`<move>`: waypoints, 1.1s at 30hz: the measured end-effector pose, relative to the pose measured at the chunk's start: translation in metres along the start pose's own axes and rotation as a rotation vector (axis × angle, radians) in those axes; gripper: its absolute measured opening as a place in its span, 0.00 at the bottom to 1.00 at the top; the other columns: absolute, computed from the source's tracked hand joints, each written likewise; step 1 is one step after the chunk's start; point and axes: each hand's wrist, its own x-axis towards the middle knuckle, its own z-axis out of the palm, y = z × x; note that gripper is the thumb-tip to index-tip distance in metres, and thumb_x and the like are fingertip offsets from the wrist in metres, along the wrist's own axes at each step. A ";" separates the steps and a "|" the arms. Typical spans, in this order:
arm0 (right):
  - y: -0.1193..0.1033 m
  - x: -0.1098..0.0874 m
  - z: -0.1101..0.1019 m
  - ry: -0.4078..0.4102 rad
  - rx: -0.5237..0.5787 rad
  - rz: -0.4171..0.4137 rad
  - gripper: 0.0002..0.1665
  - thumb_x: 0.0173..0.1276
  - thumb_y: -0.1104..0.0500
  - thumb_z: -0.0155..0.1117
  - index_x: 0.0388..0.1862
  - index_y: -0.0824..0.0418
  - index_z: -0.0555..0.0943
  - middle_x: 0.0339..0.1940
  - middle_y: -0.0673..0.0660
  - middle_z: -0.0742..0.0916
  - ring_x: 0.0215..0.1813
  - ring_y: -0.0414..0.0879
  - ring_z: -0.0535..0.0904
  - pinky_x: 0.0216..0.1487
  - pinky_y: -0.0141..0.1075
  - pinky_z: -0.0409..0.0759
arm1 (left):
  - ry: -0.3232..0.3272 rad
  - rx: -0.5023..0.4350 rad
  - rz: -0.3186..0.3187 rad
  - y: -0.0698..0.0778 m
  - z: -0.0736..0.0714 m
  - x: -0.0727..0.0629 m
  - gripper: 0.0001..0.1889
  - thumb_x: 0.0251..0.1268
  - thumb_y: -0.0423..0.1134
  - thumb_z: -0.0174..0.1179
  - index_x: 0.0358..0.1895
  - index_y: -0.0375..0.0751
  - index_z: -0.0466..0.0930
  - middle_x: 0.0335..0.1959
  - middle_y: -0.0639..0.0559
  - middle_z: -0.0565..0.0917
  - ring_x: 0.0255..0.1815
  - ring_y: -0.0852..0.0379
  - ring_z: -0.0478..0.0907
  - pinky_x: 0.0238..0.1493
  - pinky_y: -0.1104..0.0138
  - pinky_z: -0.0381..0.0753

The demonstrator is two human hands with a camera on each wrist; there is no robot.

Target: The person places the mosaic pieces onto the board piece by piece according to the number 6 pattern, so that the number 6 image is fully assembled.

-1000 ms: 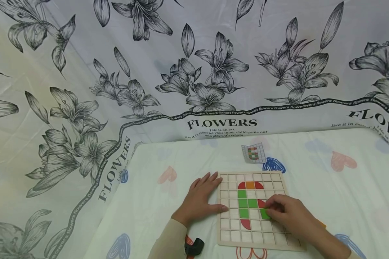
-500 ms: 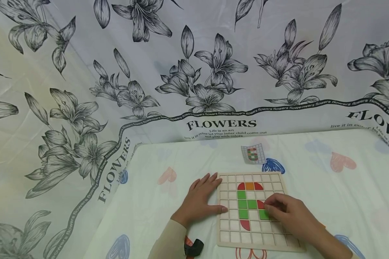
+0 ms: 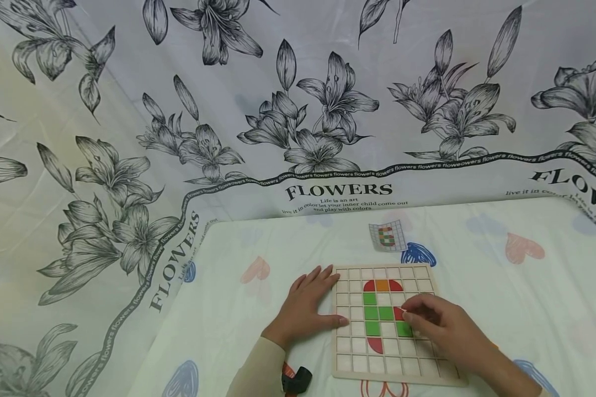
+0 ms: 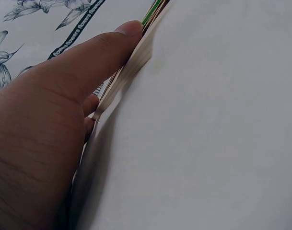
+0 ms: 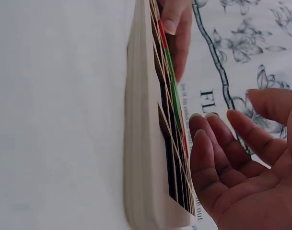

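In the head view a wooden grid board [image 3: 350, 361] lies on the cloth, with red, orange and green tiles set in its cells. My left hand [image 3: 303, 303] rests at its left edge, fingers spread, thumb on the frame; the left wrist view shows that thumb [image 4: 98, 55] against the board's side. Over the right half of the board hovers my right hand [image 3: 442, 325], fingertips beside a red quarter-round tile [image 3: 398, 313] and a green square tile [image 3: 403, 329]. The right wrist view shows the right hand's fingers [image 5: 256, 139] loosely bent, with nothing between thumb and fingers.
Behind the board lies a small pattern card [image 3: 387, 236] with a coloured figure on a grid. A black and red object [image 3: 297, 379] sits by the left sleeve. Something orange [image 3: 494, 346] is mostly hidden behind the right forearm. A flower-printed curtain [image 3: 328, 110] hangs at the back.
The green square tile, tilted under my right fingertips one second ago, now lies flat in its cell. My right hand has shifted slightly up and left; the left hand stays in place.
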 end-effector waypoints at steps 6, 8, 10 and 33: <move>0.002 0.000 -0.005 0.014 0.036 -0.050 0.13 0.83 0.57 0.67 0.59 0.61 0.85 0.49 0.51 0.89 0.45 0.46 0.85 0.44 0.35 0.86 | -0.004 -0.004 -0.002 0.000 0.000 0.000 0.53 0.62 0.80 0.62 0.88 0.63 0.62 0.88 0.67 0.54 0.89 0.59 0.42 0.85 0.45 0.44; 0.003 0.000 -0.007 0.007 0.054 -0.052 0.14 0.84 0.57 0.65 0.62 0.62 0.83 0.51 0.52 0.89 0.46 0.47 0.86 0.45 0.35 0.87 | -0.006 -0.007 -0.007 0.000 0.000 -0.001 0.53 0.62 0.80 0.62 0.88 0.63 0.62 0.88 0.67 0.54 0.89 0.59 0.42 0.85 0.45 0.44; 0.004 -0.001 -0.009 -0.004 0.079 -0.054 0.15 0.86 0.57 0.63 0.63 0.63 0.82 0.53 0.54 0.89 0.48 0.47 0.87 0.46 0.37 0.88 | -0.006 -0.008 -0.009 -0.001 0.000 0.000 0.53 0.62 0.80 0.62 0.88 0.63 0.62 0.88 0.67 0.53 0.89 0.60 0.42 0.85 0.46 0.44; 0.022 -0.018 -0.050 0.078 0.056 -0.144 0.20 0.93 0.61 0.43 0.70 0.66 0.78 0.60 0.58 0.87 0.55 0.43 0.84 0.48 0.34 0.86 | -0.006 -0.012 -0.012 -0.002 0.002 0.001 0.53 0.62 0.81 0.61 0.88 0.64 0.62 0.88 0.68 0.53 0.89 0.61 0.41 0.85 0.46 0.43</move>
